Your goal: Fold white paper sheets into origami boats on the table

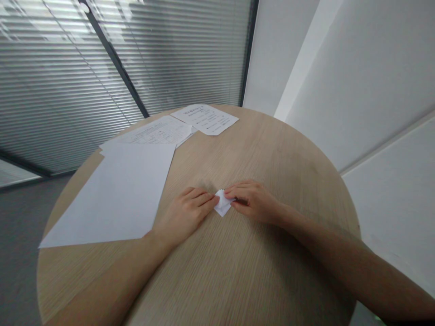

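Note:
A small folded piece of white paper (223, 207) lies near the middle of the round wooden table (272, 149), one pointed corner toward me. My left hand (190, 210) rests on its left side, with the thumb and fingers closed at the paper's edge. From the right, my right hand (253, 201) pinches the paper's upper right part between thumb and fingers. Both sets of fingertips cover parts of the folds, so the paper's full shape is partly hidden.
A large blank white sheet (125, 194) covers the table's left side, close to my left forearm. Behind it lie printed sheets (159, 131) and another printed page (207, 118). Window blinds (190, 54) stand beyond the far edge, and a white wall (367, 81) is at the right.

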Available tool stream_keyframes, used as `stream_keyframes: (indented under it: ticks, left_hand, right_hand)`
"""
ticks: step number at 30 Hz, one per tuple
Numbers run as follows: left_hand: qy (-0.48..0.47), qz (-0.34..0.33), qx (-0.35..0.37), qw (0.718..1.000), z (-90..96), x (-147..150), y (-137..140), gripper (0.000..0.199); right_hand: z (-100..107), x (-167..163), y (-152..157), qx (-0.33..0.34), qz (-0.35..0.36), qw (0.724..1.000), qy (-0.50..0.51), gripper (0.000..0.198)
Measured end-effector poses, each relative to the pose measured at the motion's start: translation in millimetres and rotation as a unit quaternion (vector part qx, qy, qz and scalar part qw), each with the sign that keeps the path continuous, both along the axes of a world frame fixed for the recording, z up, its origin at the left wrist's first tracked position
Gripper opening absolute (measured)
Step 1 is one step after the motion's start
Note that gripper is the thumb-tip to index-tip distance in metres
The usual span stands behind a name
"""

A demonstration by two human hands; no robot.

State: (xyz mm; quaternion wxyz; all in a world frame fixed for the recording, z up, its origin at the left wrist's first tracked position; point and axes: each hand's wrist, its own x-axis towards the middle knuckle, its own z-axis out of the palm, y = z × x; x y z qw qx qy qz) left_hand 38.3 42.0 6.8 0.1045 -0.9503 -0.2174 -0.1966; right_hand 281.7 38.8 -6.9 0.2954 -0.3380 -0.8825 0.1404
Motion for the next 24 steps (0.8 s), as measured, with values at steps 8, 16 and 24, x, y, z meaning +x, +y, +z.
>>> stream_keyframes:
  ticks: [8, 16, 24]
  left_hand:
    - [0.057, -0.009, 0.013, 0.998, -0.3, 1.1, -1.3, 0.027]
    - [0.039, -0.007, -0.028, 0.999, -1.2, 3.3, -4.2, 0.025]
    - [0.000, -0.006, -0.076, 0.997, -5.7, 8.8, -2.3, 0.027]
  right_hand:
    - [-3.8, 4.1, 1.6, 0.023, 0.027, 0.999, -0.021, 0.018]
    - [4.1, 3.5, -1.3, 0.037, 0.035, 0.995, -0.090, 0.017]
    - [4.1, -1.6, -3.5, 0.055, 0.022, 0.991, -0.119, 0.013]
